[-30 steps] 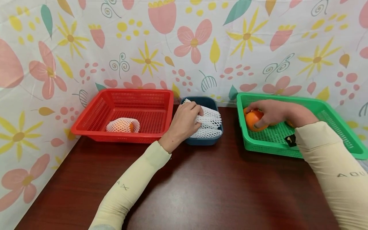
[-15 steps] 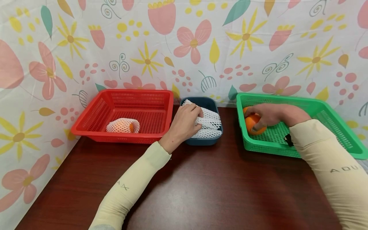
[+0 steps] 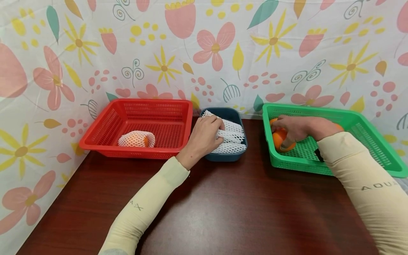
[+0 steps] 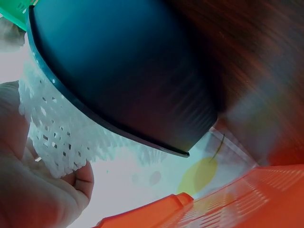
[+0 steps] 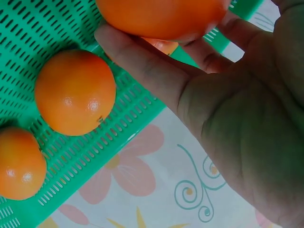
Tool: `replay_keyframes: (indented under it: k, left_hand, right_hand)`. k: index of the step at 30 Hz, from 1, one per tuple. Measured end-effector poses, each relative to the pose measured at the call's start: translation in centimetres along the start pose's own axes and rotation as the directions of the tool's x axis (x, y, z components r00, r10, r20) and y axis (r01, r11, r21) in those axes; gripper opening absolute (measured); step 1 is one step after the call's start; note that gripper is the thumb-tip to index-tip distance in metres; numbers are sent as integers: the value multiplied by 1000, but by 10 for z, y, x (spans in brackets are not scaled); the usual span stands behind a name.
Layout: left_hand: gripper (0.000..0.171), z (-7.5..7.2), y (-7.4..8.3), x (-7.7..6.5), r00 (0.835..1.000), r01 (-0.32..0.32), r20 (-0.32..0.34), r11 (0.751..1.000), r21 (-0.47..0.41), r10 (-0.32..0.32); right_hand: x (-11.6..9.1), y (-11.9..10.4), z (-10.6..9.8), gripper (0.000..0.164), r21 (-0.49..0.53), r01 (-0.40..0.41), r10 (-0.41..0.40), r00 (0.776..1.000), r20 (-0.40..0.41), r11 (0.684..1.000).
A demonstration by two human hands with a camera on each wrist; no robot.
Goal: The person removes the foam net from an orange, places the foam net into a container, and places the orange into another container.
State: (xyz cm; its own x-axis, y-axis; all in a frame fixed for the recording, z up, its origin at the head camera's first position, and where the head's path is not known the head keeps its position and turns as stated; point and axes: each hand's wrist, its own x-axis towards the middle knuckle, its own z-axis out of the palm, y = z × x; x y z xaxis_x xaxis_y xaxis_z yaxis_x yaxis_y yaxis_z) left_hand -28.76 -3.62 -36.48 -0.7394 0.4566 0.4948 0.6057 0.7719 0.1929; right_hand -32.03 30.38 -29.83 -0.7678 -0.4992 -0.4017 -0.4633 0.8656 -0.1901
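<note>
My left hand [image 3: 205, 136] reaches over the blue bin [image 3: 227, 157] and pinches a white foam net sleeve [image 4: 61, 128] at its rim. More foam net sleeves [image 3: 234, 148] lie inside the bin. Over at the green basket [image 3: 302, 169], my right hand [image 3: 296, 126] grips an orange [image 3: 282, 140], thumb on the near side. In the right wrist view this held orange [image 5: 161, 16] is cut off by the top edge, with part of another orange behind it. Two loose oranges [image 5: 75, 92] show farther along the basket.
To the left stands a red basket [image 3: 135, 152] with one net-wrapped orange [image 3: 135, 139] in it. All three containers stand along the back of the dark wooden table [image 3: 204, 212], against a flower-printed cloth [image 3: 178, 46].
My right hand and forearm have shifted slightly left, and the gripped orange has come a little nearer the basket's front. An orange now shows beyond my right wrist. My left hand stays put.
</note>
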Motion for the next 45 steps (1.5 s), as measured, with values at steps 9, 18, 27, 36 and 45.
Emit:
replay_keyframes:
  k: [9, 18, 27, 36, 45]
  left_hand:
    - [21, 0, 1, 1, 1000, 10, 26, 1000, -5, -10]
    - [25, -3, 3, 1, 997, 39, 62, 999, -16, -38]
    - [30, -9, 4, -1, 994, 42, 105, 996, -83, -34]
    - [32, -13, 9, -4, 989, 46, 144, 997, -63, -37]
    - [31, -18, 12, -5, 991, 33, 129, 998, -46, -27]
  right_hand:
    - [-1, -1, 1, 66, -41, -64, 65, 997, 30, 997]
    - [-1, -3, 1, 61, -50, -74, 76, 997, 33, 996]
    - [-1, -2, 2, 55, -51, -63, 64, 998, 28, 997]
    - [0, -1, 3, 54, -25, -58, 59, 997, 39, 998]
    - [0, 1, 0, 59, 11, -44, 44, 999, 32, 999]
